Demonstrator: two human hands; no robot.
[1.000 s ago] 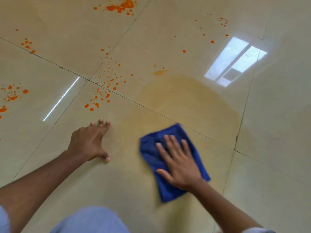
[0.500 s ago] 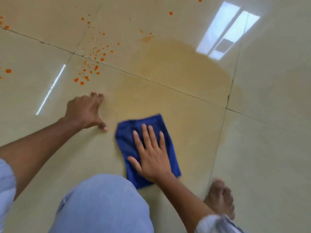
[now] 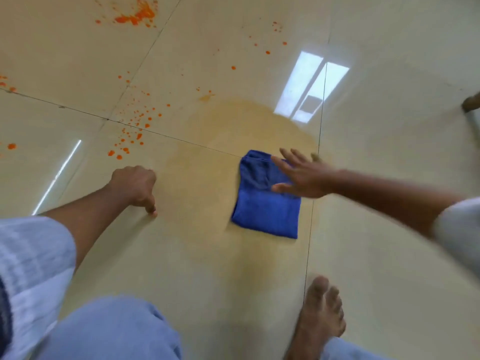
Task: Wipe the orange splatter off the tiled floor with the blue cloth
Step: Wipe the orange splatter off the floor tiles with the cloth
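Note:
The folded blue cloth lies flat on the cream tiled floor, inside a pale orange smeared patch. My right hand is spread over the cloth's upper right part, fingers apart; I cannot tell whether it touches the cloth. My left hand rests on the floor to the cloth's left, fingers curled, propping me. Orange drops dot the tiles beyond my left hand. A bigger orange splash is at the far top left, and small dots lie further out.
My bare right foot stands on the floor below the cloth, and my knee in light blue trousers fills the bottom left. A dark object shows at the right edge. Window glare reflects beyond the cloth.
The right hand slid the cloth to the right, then turned off its centre and now lies spread over its upper right part. My left hand's fingers curled under. The view tilted up.

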